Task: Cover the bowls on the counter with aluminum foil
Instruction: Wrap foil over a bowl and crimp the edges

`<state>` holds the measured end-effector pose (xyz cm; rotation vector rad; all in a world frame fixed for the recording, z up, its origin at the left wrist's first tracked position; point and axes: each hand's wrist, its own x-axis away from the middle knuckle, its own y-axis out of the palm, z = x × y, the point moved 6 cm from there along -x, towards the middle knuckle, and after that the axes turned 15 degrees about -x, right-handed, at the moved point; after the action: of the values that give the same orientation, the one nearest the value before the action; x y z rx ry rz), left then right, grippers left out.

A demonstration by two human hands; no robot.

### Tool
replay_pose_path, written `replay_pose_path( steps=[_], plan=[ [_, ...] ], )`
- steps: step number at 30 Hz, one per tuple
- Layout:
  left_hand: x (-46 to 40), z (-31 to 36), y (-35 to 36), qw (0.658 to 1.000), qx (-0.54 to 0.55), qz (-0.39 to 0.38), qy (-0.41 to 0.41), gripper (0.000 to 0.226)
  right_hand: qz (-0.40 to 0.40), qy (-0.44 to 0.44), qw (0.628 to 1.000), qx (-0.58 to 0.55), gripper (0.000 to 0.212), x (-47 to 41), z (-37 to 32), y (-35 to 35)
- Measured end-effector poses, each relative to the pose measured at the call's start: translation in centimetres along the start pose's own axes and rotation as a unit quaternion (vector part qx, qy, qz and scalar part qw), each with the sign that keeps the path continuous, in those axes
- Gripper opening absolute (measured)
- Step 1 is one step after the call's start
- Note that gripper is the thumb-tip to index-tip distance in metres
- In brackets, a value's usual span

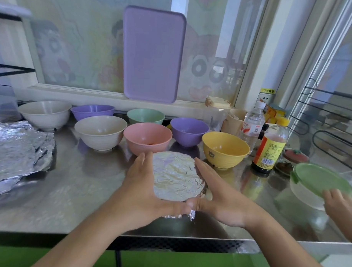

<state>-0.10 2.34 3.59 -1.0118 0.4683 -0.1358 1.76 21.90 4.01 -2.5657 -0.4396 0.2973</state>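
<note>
Foil-covered bowl (178,176) cupped between left hand (143,184) and right hand (221,194), fingers straight against its sides; pink bowl (147,137) uncovered behind.

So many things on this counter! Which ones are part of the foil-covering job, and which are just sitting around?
Part of the job:
foil-covered bowl, held between left hand and right hand
seven uncovered bowls, e.g. pink bowl, yellow bowl
loose foil

Just lying about:
purple tray
water bottle
sauce bottle
green-lidded container
</note>
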Motion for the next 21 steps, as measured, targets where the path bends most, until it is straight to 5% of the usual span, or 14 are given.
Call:
replay_pose_path(
  steps=[7, 15, 18, 21],
  plan=[
    [-0.3, -0.9, 0.4, 0.999, 0.019, 0.044, 0.013, 0.126, -0.005, 0.038, 0.997, 0.061, 0.135, 0.1, 2.2, 0.3],
    [-0.4, -2.5, 0.1, 0.996, 0.067, -0.059, 0.007, 0.146, 0.057, 0.039, 0.994, -0.088, 0.091, -0.5, 1.6, -1.7],
    [-0.1, -1.8, 0.0, 0.999, 0.041, -0.028, -0.007, 0.156, 0.021, 0.052, 0.992, -0.109, 0.069, -1.1, 1.9, -0.3],
    [0.7, -0.3, 0.1, 0.999, 0.015, 0.041, -0.008, 0.141, 0.026, 0.061, 0.994, -0.088, 0.080, -1.1, 2.7, 0.2]
  ],
)
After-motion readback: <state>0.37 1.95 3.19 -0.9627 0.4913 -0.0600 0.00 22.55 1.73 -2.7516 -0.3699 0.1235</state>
